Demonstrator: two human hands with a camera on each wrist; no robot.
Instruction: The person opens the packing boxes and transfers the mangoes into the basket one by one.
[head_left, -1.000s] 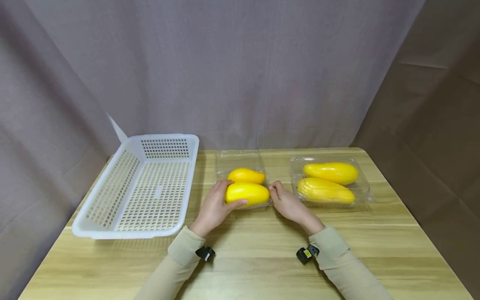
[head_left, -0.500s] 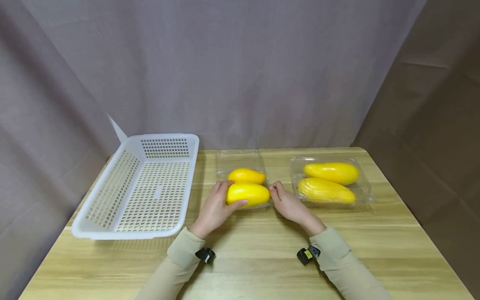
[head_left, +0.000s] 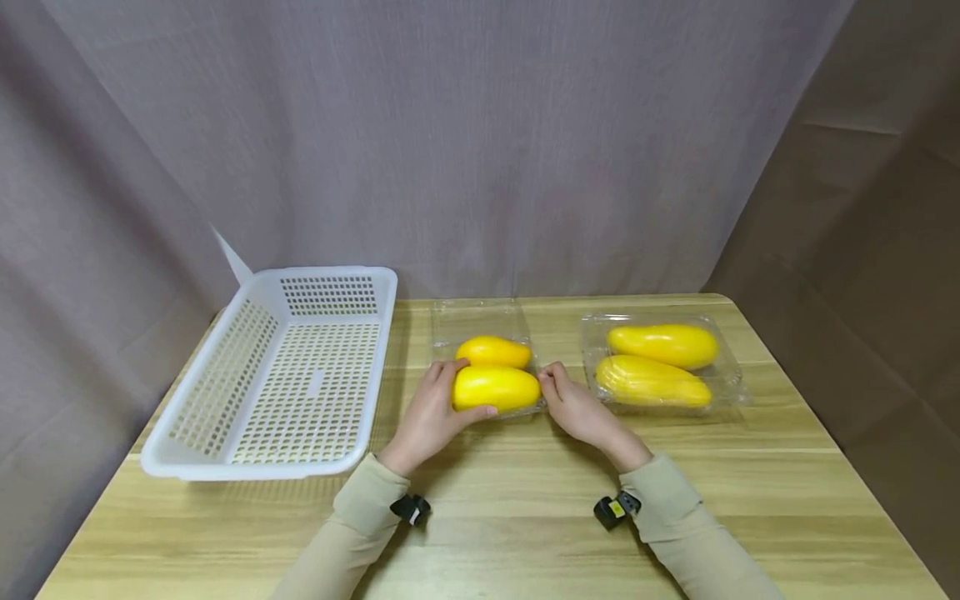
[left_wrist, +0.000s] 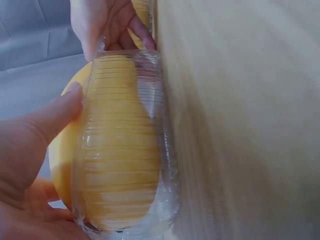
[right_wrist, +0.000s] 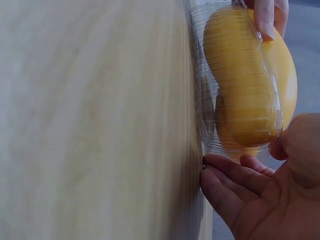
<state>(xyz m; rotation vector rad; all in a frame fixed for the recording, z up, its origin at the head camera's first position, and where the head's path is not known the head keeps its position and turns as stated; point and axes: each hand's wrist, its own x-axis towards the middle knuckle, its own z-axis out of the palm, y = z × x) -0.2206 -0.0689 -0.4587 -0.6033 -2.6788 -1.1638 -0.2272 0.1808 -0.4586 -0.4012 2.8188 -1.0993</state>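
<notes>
A yellow mango [head_left: 497, 388] lies at the front of a clear plastic clamshell box [head_left: 480, 317], whose lid stands open at the back. Behind it in the same box is a second mango [head_left: 495, 352]. My left hand [head_left: 432, 410] grips the front mango at its left end, thumb along the near side. With thumb and fingertips my right hand [head_left: 570, 407] pinches the box's right edge. Through the ribbed wall of the box, the front mango's underside [left_wrist: 115, 145] shows in the left wrist view. In the right wrist view my right fingers [right_wrist: 240, 175] reach beneath the rim.
Another clear box [head_left: 726, 379] with two mangoes [head_left: 662, 346] stands to the right on the wooden table [head_left: 517, 533]. At the left is a white perforated basket [head_left: 243, 468]. A grey curtain [head_left: 480, 150] hangs behind the table.
My left thumb has slid slightly lower along the near side of the front mango. The right hand keeps its place at the box edge.
</notes>
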